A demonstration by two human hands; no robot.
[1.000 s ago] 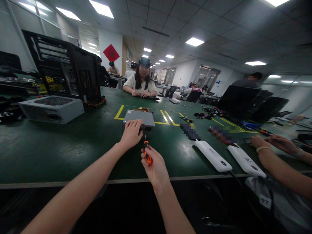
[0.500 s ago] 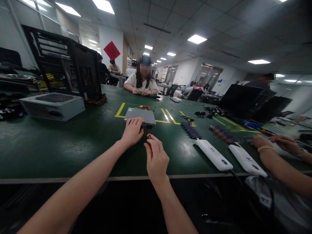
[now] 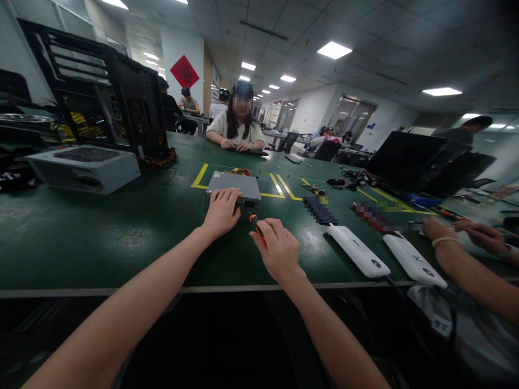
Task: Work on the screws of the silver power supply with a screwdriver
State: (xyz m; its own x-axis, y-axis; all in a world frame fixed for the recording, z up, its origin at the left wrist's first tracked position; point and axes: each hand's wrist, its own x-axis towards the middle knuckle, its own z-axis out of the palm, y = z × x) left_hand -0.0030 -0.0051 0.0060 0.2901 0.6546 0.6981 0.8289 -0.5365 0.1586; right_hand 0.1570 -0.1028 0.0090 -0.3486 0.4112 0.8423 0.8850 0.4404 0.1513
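Holding the screwdriver (image 3: 254, 220) in my right grip (image 3: 280, 247), closed round its orange-and-black handle; the tip points toward the grey metal box (image 3: 235, 187) and appears to stop short of its near face, though too small to be certain. My left grip (image 3: 222, 214) is clamped over the box's near left edge, fingers on top, thumb low at the front. The box lies flat on the green desk (image 3: 121, 254), yellow lines (image 3: 200, 176) showing to either side, coloured cables (image 3: 242, 172) at its far edge. Step in hand, by my judgement: steadying the box for driver work at the near face. Next move calls for squaring the tip to that face while the left side bears down. Farther off: a larger grey box (image 3: 115, 168) at left, a black computer case (image 3: 135, 102) behind it, a person (image 3: 221, 124) seated across.
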